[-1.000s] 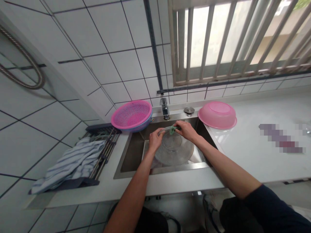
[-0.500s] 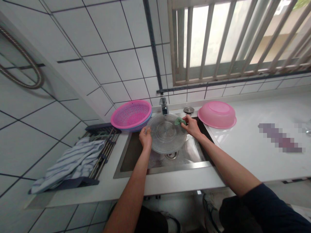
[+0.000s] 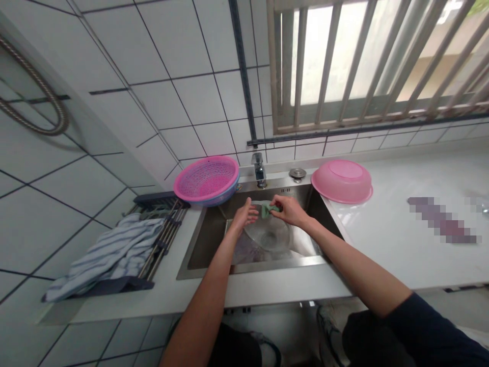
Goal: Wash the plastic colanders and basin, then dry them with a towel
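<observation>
Sink [image 3: 280, 264] was shiny metal. In sink, dish [image 3: 272, 237] looked see-through, glass or plastic uncertain. Over sink, green scrap [image 3: 265, 211] looked cloth-like. Left of sink, towel [image 3: 114, 250] was matt cloth. Right of sink, basin [image 3: 340, 184] was glossy plastic.

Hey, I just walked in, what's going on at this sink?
A person's right hand is pinching a green cloth at the far edge of a clear plate, in or just over the sink. The left hand is open beside the plate; whether it touches is hard to tell. A pink basket sits by the sink's left back corner, and an upside-down pink basin sits to its right.
</observation>
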Available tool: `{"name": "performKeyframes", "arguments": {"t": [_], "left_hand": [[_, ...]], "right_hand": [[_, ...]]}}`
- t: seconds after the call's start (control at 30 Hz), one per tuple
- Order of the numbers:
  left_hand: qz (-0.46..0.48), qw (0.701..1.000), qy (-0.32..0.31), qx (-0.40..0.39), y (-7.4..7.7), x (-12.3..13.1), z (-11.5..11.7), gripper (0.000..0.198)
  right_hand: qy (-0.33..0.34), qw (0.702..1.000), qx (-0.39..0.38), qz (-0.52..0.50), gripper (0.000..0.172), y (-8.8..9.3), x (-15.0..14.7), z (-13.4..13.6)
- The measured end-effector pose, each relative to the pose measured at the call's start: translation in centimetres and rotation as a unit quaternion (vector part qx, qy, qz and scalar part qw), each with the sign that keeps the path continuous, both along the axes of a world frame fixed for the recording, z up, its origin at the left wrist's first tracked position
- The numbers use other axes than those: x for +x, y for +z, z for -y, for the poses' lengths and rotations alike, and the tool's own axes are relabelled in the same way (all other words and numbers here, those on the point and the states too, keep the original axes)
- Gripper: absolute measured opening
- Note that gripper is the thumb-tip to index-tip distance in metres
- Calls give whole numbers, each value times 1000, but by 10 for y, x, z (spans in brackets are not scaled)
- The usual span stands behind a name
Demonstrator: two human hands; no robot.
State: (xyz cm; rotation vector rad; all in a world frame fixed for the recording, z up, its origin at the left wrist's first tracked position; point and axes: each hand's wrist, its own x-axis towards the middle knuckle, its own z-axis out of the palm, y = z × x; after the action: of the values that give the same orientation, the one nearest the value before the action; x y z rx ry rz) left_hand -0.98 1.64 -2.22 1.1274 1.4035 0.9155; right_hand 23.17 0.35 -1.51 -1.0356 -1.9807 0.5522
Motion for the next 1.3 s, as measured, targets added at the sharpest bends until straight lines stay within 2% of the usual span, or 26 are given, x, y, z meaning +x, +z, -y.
{"name": "performKeyframes", "arguments": {"t": [0.07,0.2,0.37,0.43,0.5,0.6,0.67,0.7,0.77,0.83,0.93,1.0,1.13,1.23,1.3], "left_hand": [[48,999,-5,-15,1,0,2,59],[74,996,-15,-40,2,-1,5,50],[109,993,-39,-25,1,1,6,38],[120,991,-51,-30,5,1,8,32],[121,990,-70,-37,10,0,10,26],[112,985,-128,-36,19,-1,15,28],[128,980,-153,-16,23,-1,16,33],[144,977,-155,-3,24,-1,17,35],[178,972,-152,9,24,-1,16,38],[196,969,-151,-3,21,-1,15,40],[192,971,-138,-16,16,0,14,42],[165,981,-105,-4,12,1,12,37],[72,996,-10,42,6,1,7,24],[44,997,-6,59,1,-1,3,44],[26,998,-13,54,-2,-2,2,59]], "right_hand": [[46,999,-19,-4,15,-3,-9,4],[107,992,-62,-20,21,-4,-17,11],[163,981,-96,-45,23,-2,-17,12],[141,978,-120,-94,27,-5,-15,5],[84,962,-174,-195,33,-9,-9,-7],[-31,889,-260,-376,38,-18,8,-29],[-84,852,-282,-434,37,-24,21,-40],[-97,845,-290,-440,36,-26,26,-44],[-105,854,-296,-416,35,-28,31,-46],[-99,889,-266,-360,32,-29,29,-43],[-50,965,-149,-212,27,-24,19,-30],[0,991,-84,-107,24,-18,11,-19],[106,994,-20,7,21,0,-9,6],[196,977,41,66,22,11,-25,20],[210,972,62,83,24,12,-30,21]]}}
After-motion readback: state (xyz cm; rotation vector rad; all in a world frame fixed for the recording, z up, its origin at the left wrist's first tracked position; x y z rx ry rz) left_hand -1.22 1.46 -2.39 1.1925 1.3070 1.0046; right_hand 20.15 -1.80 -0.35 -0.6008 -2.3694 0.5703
